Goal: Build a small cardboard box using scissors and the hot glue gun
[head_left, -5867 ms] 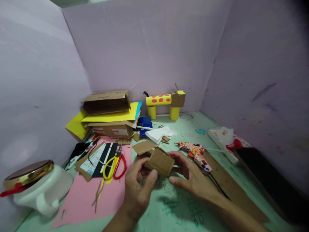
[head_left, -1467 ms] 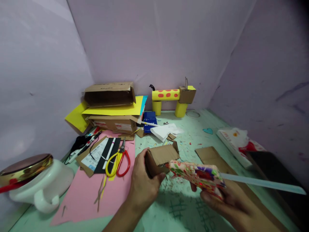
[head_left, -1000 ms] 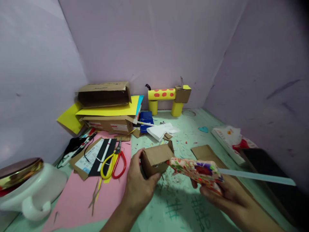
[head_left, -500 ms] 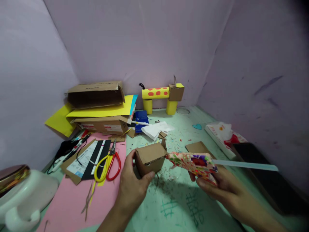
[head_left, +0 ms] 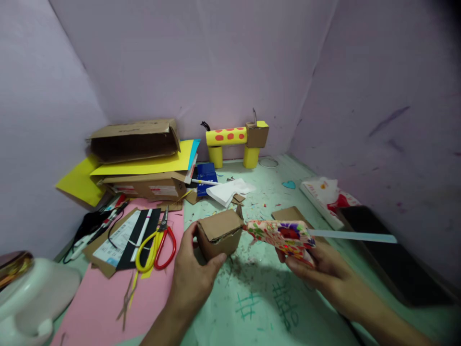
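Note:
My left hand (head_left: 194, 271) grips a small cardboard box (head_left: 220, 235) by its left side and lower front, with the thumb along the near edge. A cardboard flap sticks up at the box's right corner. In my right hand (head_left: 317, 269) is a flower-patterned hot glue gun (head_left: 279, 234), fingers wrapped round its handle. Its nozzle points left and meets, or nearly meets, the right side of the box; I cannot tell if they touch. A pale glue stick (head_left: 355, 235) juts out of the gun's back. Behind the gun lies a flat cardboard piece (head_left: 288, 214).
Red-and-yellow-handled scissors (head_left: 158, 247) lie on pink paper (head_left: 144, 298) at the left, beside a white mug (head_left: 39, 293). Cardboard boxes (head_left: 137, 139) are stacked behind. A yellow spotted animal model (head_left: 230, 137) stands by the back wall. A dark slab (head_left: 392, 254) lies at the right.
The view has shifted slightly, so everything sits a bit further left. The box and glue gun keep nearly the same positions relative to each other, and both hands keep their hold.

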Action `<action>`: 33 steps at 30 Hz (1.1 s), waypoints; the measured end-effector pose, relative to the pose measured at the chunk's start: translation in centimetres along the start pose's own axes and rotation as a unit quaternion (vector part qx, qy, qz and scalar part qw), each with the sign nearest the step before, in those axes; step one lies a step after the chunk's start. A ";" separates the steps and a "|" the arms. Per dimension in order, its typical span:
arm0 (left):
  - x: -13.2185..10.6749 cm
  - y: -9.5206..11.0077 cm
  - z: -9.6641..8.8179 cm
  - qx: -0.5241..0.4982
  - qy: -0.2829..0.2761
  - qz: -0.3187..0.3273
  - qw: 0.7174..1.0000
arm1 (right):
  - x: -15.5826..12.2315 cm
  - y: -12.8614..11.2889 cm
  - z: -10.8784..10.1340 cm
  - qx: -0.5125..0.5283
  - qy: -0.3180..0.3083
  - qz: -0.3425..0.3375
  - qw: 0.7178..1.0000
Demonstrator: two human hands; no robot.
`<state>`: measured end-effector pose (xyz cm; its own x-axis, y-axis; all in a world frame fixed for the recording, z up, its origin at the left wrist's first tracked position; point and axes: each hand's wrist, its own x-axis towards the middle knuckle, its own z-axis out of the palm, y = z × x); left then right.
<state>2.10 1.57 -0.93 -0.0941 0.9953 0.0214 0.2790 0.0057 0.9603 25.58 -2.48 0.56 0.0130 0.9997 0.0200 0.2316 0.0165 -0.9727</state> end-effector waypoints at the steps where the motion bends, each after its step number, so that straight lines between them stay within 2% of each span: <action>1: 0.0 0.0 0.0 0.007 0.003 0.001 1.000 | 0.1 0.1 0.0 -0.001 -0.001 0.001 1.000; 9: 0.0 -0.1 0.0 0.020 0.001 0.004 1.000 | 0.1 0.2 -0.1 -0.006 0.013 -0.007 1.000; 14: 0.0 -0.1 0.0 -0.001 -0.003 0.012 1.000 | 0.2 0.0 -0.5 -0.029 0.000 -0.023 0.999; 21: 0.0 -0.1 0.0 0.001 -0.009 0.017 1.000 | 0.1 -0.3 -0.4 -0.039 -0.014 -0.009 0.999; 25: -0.1 -0.2 0.1 0.008 0.005 0.008 1.000 | -0.1 -0.9 0.0 -0.020 -0.037 0.008 0.999; 33: -0.1 -0.1 0.4 0.034 0.016 0.014 0.999 | -0.2 -1.8 0.8 -0.003 -0.043 0.033 0.999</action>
<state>2.47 1.52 -1.10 -0.1152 0.9917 0.0573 0.3462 -0.0140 0.9381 24.43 -2.72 2.09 -0.0548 0.9964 -0.0651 0.2380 -0.0503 -0.9700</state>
